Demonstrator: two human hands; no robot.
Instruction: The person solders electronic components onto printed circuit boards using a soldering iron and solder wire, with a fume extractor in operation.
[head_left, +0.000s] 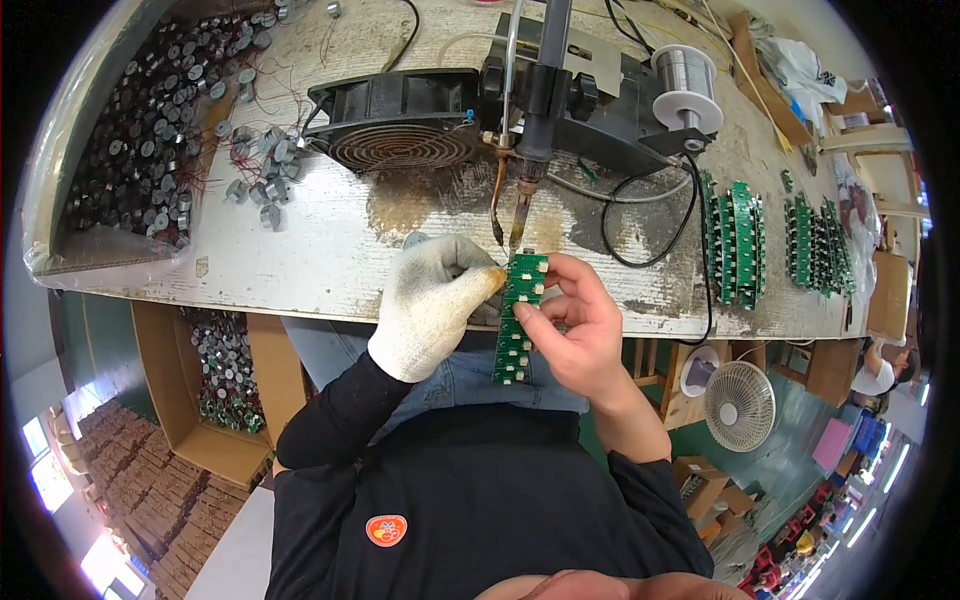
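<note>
No wording or number is showing legibly. A round orange-red badge [386, 530] with a pale rim is sitting on the black shirt [520, 500], nearer its left sleeve than its right, its small emblem blurring. Fine pale marks are dotting the green circuit board [521, 290] toward its far edge, staying too small to read.

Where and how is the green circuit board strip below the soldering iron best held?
Probably by its right long edge, from the person's right, where the bare right hand holds it. The strip is long, flat and narrow, so thumb and fingers can pinch it. Its upper end lies near the iron's tip, and the gloved left hand crowds the left edge.
</note>
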